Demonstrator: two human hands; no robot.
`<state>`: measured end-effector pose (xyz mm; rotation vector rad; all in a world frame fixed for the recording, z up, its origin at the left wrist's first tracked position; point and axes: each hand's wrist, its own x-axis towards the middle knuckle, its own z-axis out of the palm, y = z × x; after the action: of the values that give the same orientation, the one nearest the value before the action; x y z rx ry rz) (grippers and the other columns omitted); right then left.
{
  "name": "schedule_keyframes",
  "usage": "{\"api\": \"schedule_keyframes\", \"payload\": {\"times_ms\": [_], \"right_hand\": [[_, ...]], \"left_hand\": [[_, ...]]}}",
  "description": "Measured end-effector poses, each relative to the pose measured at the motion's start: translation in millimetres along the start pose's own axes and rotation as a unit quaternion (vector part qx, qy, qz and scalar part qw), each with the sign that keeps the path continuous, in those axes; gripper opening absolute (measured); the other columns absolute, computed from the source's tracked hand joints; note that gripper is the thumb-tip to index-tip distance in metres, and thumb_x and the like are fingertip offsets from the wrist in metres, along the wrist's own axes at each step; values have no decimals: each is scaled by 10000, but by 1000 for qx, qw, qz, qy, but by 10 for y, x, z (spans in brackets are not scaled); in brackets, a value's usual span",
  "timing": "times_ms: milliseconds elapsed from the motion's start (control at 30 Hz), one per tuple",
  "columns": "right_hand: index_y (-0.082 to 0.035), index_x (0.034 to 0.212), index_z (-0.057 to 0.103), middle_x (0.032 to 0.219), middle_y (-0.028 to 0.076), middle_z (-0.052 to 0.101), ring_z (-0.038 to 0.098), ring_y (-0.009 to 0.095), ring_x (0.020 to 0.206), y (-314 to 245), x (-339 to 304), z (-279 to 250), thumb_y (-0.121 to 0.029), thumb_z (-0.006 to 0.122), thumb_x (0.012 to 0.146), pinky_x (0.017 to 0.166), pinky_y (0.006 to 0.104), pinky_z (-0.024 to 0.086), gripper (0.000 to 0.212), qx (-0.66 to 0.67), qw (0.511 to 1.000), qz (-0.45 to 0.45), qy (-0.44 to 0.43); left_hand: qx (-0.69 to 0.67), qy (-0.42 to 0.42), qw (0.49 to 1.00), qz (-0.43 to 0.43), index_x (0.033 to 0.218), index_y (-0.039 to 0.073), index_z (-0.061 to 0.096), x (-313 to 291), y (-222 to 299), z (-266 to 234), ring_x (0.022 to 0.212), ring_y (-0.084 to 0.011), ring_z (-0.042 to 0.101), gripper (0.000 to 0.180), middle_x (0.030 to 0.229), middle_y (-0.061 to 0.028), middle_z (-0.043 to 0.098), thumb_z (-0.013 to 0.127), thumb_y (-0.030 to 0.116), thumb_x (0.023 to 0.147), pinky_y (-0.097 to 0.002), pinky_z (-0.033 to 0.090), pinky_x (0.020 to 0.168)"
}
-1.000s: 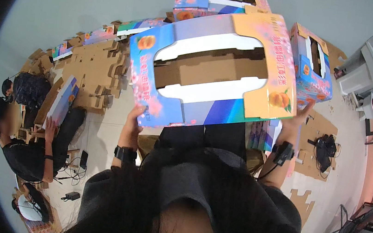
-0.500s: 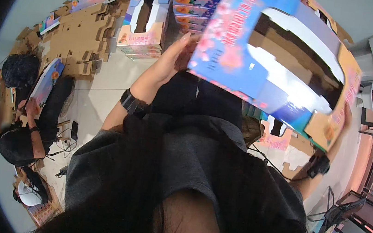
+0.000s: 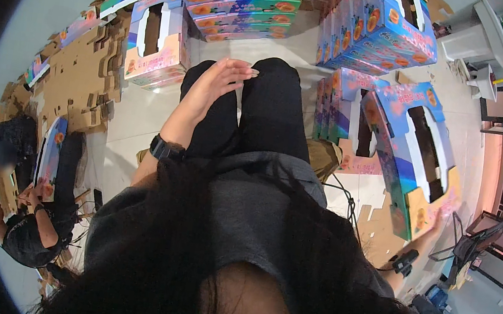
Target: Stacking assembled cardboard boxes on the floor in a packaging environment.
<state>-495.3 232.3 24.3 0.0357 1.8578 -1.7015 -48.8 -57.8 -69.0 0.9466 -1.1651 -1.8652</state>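
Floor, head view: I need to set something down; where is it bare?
Bare floor lies between the flattened cardboard and the left forearm, and beyond the knees between the middle carton stack and the right carton stack. Crowded: right side, where the right hand holds a fruit-printed carton in front of another carton.

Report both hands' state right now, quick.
Left hand: open, holding nothing, fingers extended above the lap.
Right hand: holding the colourful box at its orange end.
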Motion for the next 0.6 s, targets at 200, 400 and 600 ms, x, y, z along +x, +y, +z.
{"api": "schedule_keyframes", "payload": {"times_ms": [200,400,600], "right_hand": [[-3,1270,404,1227,149,506,513,280,1098,1141,976,-399,-449,467,866,944,400,406,605,58,988,-28,-139],[-18,1279,412,1252,134,497,479,287,1150,1629,1159,28,-471,498,845,985,439,372,634,177,965,108,-163],[-45,1256,437,1218,123,521,504,270,1116,1723,1176,183,-431,547,831,945,430,404,585,162,967,96,-170]], "left_hand": [[10,7,1000,0,1155,10,500,-53,-48,-52,1088,-226,529,496,1097,-123,573,313,423,954,-355,386,956],[6,39,999,-18,1131,13,511,-188,-117,-119,1049,-224,553,470,1064,-121,582,326,407,955,-355,415,931],[-20,39,999,-6,1134,3,503,-192,-192,-130,1019,-215,560,435,1042,-121,586,333,366,964,-346,423,916]]}}
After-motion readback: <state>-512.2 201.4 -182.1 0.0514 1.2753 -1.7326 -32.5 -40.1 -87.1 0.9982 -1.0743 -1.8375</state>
